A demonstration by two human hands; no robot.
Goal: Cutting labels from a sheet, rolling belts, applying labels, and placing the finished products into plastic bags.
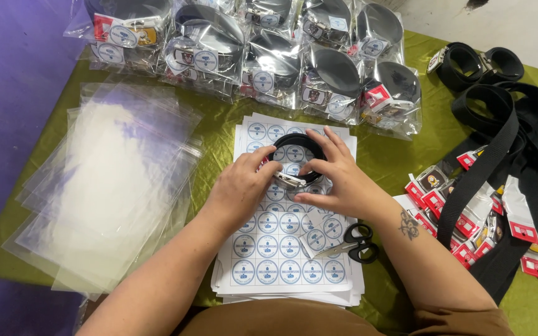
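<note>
Both hands grip rolled black belt.

Bare green cloth shows in a band between the sticker sheets and the row of bagged belts at the far edge. The left side is covered by a spread of clear bags. On the right, scissors lie at the sheets' edge, and beyond them loose black belts and tagged buckles crowd the cloth.
</note>
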